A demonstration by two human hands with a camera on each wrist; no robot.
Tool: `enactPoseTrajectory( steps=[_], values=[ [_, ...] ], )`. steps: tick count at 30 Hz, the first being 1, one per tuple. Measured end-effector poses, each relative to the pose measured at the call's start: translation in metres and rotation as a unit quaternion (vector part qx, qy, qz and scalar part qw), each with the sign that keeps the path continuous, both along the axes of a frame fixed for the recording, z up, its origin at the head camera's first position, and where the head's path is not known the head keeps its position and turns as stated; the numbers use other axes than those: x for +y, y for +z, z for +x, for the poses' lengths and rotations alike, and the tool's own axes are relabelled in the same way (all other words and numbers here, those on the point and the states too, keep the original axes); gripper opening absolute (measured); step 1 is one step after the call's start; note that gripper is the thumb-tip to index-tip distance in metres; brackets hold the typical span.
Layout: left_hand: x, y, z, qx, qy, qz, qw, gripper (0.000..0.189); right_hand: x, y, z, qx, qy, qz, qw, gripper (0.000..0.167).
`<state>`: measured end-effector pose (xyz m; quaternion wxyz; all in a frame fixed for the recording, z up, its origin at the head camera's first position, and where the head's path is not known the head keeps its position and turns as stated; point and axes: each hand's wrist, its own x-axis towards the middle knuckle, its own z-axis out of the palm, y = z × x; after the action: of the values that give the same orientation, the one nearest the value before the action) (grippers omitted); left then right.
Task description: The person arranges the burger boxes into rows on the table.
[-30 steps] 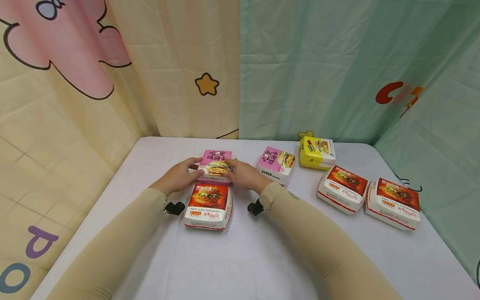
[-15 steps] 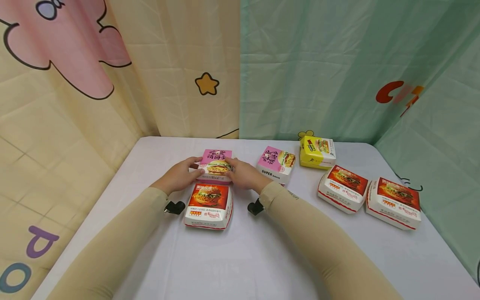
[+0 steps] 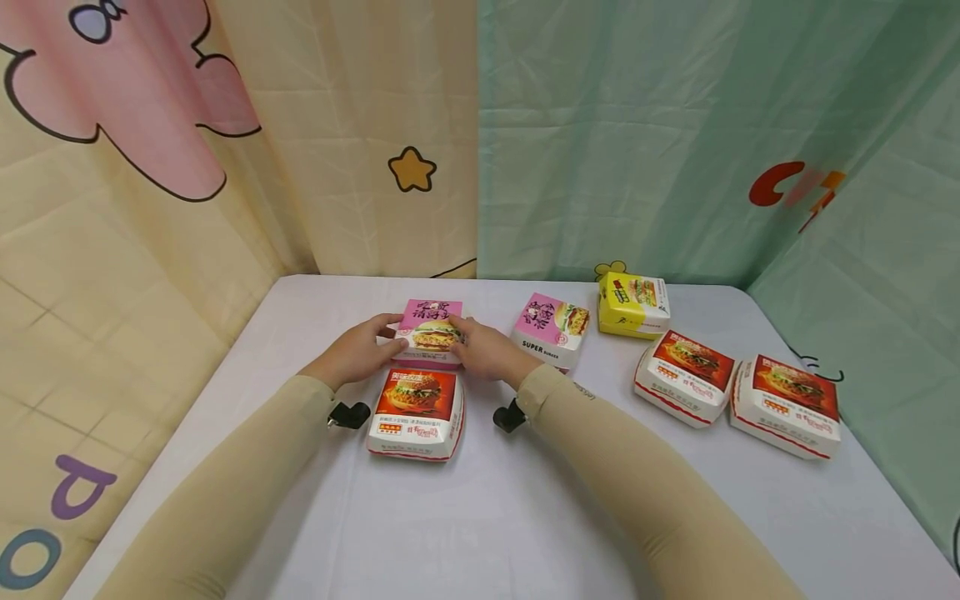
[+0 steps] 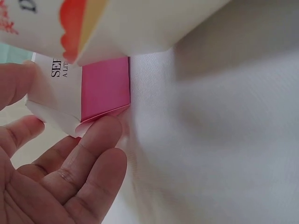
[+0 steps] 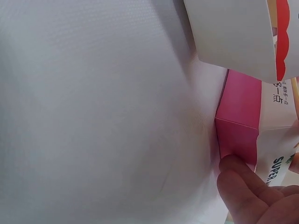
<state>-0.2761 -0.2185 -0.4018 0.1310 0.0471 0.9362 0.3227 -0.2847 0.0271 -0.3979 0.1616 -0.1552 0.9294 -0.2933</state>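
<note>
Table edge beyond pink box between fingers

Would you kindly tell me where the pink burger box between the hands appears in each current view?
Head: the pink burger box sits left of centre, between the left hand and right hand.
Left wrist: pink burger box upper left, partly hidden.
Right wrist: pink burger box at right, cut off.
Shared landmark: the nearest red-topped burger box, just below it in head, at the top in left wrist, upper right in right wrist.
</note>
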Motion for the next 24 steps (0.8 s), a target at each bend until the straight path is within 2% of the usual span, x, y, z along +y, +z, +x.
enactPoseTrajectory(
  steps=[18,24],
  values=[
    [0.0,0.006,0.005,-0.003,0.001,-0.024,0.9997,0.079,0.005,0.001,0.007,0.011,0.0,-0.015,0.9998,0.066],
    [-0.002,0.015,0.007,0.025,0.004,-0.048,0.9985,0.08,0.01,0.011,0.016,0.021,-0.002,-0.012,0.9997,0.069]
  ],
)
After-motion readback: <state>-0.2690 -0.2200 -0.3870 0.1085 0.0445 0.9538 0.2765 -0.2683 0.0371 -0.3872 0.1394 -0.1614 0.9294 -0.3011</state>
